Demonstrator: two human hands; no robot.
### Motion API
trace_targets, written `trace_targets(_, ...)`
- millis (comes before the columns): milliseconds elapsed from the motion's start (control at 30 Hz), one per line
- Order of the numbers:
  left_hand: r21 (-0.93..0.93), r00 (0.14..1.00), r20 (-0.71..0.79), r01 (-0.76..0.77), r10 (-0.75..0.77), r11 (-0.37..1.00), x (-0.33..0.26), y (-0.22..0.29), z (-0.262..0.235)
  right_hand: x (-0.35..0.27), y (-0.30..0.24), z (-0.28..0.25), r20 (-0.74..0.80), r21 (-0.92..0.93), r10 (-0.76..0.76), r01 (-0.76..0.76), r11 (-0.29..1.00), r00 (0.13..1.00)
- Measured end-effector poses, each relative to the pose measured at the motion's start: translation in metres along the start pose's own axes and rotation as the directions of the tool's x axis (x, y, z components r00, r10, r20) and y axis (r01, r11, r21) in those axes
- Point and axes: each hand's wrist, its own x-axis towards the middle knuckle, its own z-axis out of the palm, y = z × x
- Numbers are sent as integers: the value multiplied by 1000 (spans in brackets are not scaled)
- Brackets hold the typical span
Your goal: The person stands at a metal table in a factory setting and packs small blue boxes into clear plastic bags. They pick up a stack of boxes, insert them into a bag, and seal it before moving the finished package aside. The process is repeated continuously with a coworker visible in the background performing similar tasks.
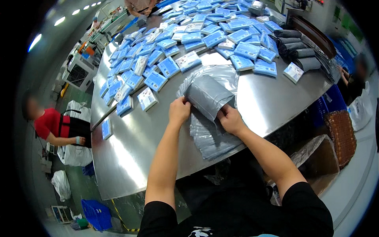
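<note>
My left hand pinches the left edge of a grey plastic mailing bag, and my right hand grips its lower right side. The bag bulges a little; whether anything is inside is hidden. Beneath it a fanned stack of the same grey bags lies at the near edge of the metal table. Beyond my hands spreads a large heap of small blue-and-white boxes. The closest ones lie just past the far end of the bags.
Rolled bundles of dark grey bags lie at the table's right. Below that side stand a blue crate and an open, plastic-lined carton. A person in red stands at the left; others are at the far end and right.
</note>
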Motion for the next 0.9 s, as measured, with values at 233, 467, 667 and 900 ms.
trace_targets(233, 48, 719, -693, 124, -56, 991, 32, -44, -32, -1, -5, 7, 159, -67, -75, 86, 994, 984)
trace_targets(467, -76, 995, -100, -7, 0, 997, -135, 82, -20, 2, 17, 1, 156, -169, -324, 349, 922, 933)
trace_targets(667, 14, 991, 72, 116, -117, 993, -153, 75, 10, 7, 0, 10, 443, -513, -282, 498, 699, 851)
trace_targets(900, 83, 993, 117, 3, -13, 997, -160, 74, 10, 58, -2, 77, 232, -695, -524, 517, 501, 820)
